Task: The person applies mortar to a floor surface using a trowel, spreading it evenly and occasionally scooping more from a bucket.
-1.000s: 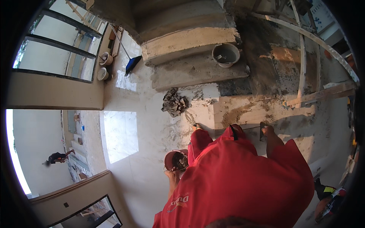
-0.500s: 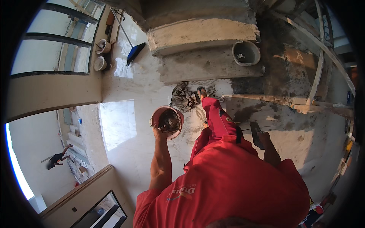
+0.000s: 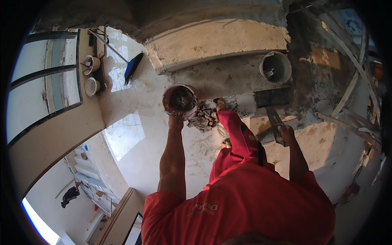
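Note:
My left hand (image 3: 176, 117) grips the near rim of a pinkish bucket (image 3: 166, 102), with dark wet mortar (image 3: 183, 98) inside it. The bucket is held out in front of me, over the floor. In my right hand (image 3: 286, 134) is a flat rectangular plastering trowel (image 3: 274, 119), held by its handle; the fingers are closed around it. The trowel's blade points away from me, toward a dark patch beside the step. A crumpled, dirty cloth (image 3: 204, 119) lies on the floor between the bucket and my foot.
A grey bucket (image 3: 264, 69) with something small inside stands on the concrete step (image 3: 220, 75). A blue broom (image 3: 133, 67) and two small buckets (image 3: 92, 86) are at the left. Wooden poles (image 3: 347, 49) lean at the right. Far lower left, another person (image 3: 71, 195) bends near some steps.
The bucket in my left hand has moved forward, toward the step. My right hand has swung the trowel forward too. The whole view has shifted and turned slightly.

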The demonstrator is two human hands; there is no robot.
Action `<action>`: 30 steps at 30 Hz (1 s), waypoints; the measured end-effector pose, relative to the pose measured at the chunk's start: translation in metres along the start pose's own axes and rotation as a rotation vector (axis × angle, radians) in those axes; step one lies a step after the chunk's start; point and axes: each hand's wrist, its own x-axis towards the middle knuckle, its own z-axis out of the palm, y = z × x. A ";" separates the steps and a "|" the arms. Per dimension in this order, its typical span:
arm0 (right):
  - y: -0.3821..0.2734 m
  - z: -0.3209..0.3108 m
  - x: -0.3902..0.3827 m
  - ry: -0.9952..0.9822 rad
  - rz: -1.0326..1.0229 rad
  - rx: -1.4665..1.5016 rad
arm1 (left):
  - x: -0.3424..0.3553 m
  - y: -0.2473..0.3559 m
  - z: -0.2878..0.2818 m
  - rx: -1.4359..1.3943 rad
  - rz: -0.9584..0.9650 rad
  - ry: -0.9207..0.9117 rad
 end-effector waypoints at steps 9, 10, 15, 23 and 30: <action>-0.103 0.036 -0.014 0.075 -0.082 -0.236 | 0.090 0.006 0.062 0.413 -0.021 0.014; -0.114 0.051 -0.011 0.053 -0.117 -0.221 | 0.093 0.006 0.062 0.554 -0.013 0.064; -0.190 0.169 -0.004 0.058 -0.300 -0.451 | 0.075 0.032 0.036 1.395 -0.048 0.611; -0.338 0.342 -0.024 0.118 -0.414 -0.103 | 0.084 0.215 -0.094 1.445 0.454 0.187; -0.399 0.460 -0.076 0.228 -0.264 0.003 | 0.069 0.410 -0.144 1.180 0.319 0.088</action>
